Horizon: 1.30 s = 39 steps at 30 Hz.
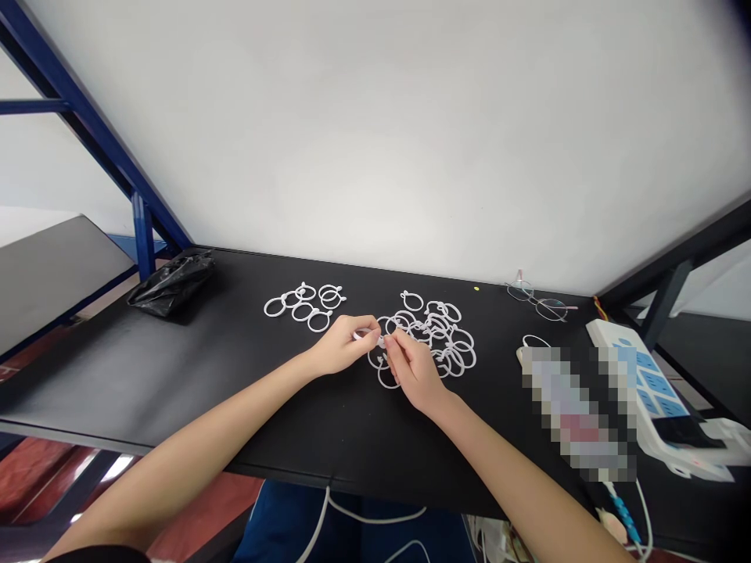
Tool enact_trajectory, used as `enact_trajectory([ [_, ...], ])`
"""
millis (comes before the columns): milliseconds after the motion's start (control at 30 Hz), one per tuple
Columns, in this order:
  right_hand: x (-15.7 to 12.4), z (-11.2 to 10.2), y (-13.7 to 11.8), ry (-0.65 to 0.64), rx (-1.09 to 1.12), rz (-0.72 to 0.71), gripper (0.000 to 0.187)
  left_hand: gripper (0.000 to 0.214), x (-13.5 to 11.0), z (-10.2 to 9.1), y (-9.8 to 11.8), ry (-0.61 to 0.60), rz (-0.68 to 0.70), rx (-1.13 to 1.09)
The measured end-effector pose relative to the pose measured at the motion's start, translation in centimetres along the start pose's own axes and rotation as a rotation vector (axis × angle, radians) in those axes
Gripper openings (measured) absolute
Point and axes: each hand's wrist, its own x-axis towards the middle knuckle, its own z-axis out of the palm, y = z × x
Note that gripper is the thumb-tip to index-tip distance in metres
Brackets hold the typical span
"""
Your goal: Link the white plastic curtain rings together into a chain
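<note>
My left hand is closed on a white ring just above the black table. Close beside it, my right hand pinches at the same ring's small end piece, the fingertips of both hands nearly meeting. Under and behind my right hand lies a loose pile of white plastic rings, each with a small knob or eyelet, some overlapping. To the left of my hands rests a smaller group of similar rings. My fingers hide part of the held ring and some of the pile.
A black plastic bag lies at the left. Eyeglasses sit near the wall at the right. A white power strip and a blurred-out device with a cable occupy the right side. White cables hang at the table's front edge.
</note>
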Motion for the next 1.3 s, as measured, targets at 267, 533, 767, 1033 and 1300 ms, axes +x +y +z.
enact_trajectory([
  [267, 0.12, -0.22, 0.30, -0.042, 0.018, -0.013, 0.035, 0.022, -0.19, 0.21, 0.45, 0.002, -0.037, -0.045],
  [533, 0.07, -0.20, 0.67, -0.070, 0.031, -0.029, 0.035, 0.021, -0.17, 0.17, 0.89, -0.011, -0.033, -0.064],
  [767, 0.06, -0.24, 0.42, -0.049, -0.001, -0.046, 0.035, 0.022, -0.17, 0.17, 0.72, -0.009, -0.034, -0.040],
  [1033, 0.05, -0.17, 0.41, -0.025, -0.032, -0.054, 0.036, 0.025, -0.14, 0.21, 0.36, -0.015, -0.026, -0.034],
  [1300, 0.02, -0.22, 0.13, -0.022, -0.022, -0.029, 0.037, 0.024, -0.18, 0.20, 0.75, -0.003, -0.039, -0.009],
])
